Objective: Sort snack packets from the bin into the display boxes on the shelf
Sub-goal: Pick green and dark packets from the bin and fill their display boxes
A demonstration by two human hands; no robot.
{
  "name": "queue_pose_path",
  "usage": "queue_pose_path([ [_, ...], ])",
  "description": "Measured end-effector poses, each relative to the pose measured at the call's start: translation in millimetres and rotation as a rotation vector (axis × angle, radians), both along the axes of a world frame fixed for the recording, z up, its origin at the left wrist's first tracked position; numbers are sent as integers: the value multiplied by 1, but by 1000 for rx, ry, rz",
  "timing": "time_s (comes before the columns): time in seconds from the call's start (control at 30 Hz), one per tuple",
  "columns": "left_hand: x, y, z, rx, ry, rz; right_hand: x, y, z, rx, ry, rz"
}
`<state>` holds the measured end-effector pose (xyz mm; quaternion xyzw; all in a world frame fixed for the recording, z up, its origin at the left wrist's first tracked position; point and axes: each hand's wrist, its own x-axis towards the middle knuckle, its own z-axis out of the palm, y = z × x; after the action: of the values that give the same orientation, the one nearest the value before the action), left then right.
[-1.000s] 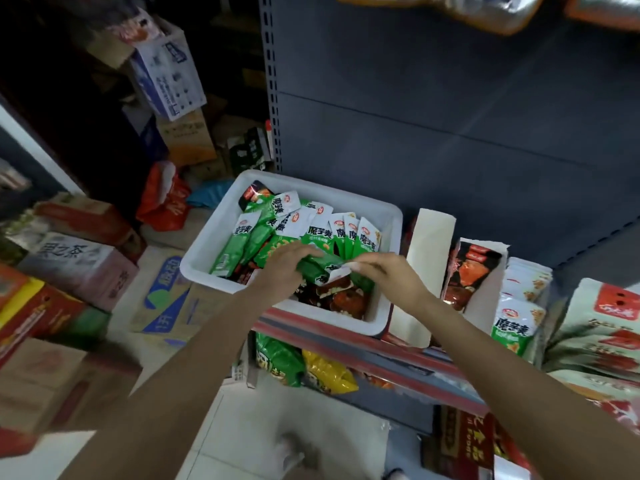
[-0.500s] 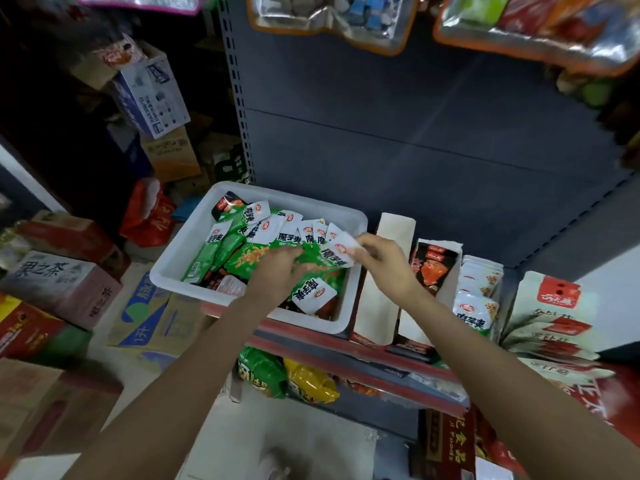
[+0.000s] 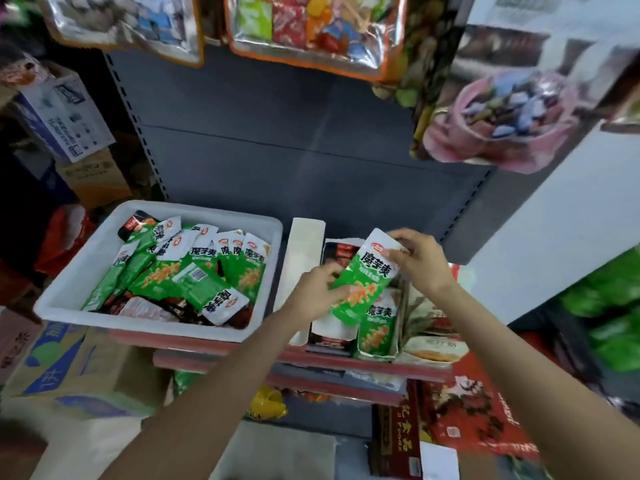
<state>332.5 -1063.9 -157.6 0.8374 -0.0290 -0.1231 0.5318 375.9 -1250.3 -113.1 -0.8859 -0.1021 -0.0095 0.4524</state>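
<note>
A white bin [image 3: 72, 289] sits at the left of the shelf [image 3: 311, 356], heaped with green packets [image 3: 194, 271]. Beside it, an upright white display box [image 3: 304, 247] is passed over. One green snack packet [image 3: 367, 275] is held above the display box of matching packets [image 3: 375, 327]: its lower part is gripped by the left hand [image 3: 317, 291], its white top edge pinched by the right hand [image 3: 417, 258]. It is judged light, limp and slick, best taken by the sealed ends. Entry is likely crowded by the packets already standing there and the box walls.
</note>
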Motion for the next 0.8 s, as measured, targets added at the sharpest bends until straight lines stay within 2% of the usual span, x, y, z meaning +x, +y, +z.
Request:
queue_pose_path([
  [0.17,4,-20,-21,-3,107,-8,6,-29,-2,-347,-24,46],
  [0.4,11,-42,-28,-104,245,22,5,-14,-22,-590,30,142],
  [0.53,17,-48,-32,-103,215,53,4,-8,-31,-775,78,173],
  [0.8,20,-42,-27,-135,156,70,9,-7,-40,-1010,55,247],
])
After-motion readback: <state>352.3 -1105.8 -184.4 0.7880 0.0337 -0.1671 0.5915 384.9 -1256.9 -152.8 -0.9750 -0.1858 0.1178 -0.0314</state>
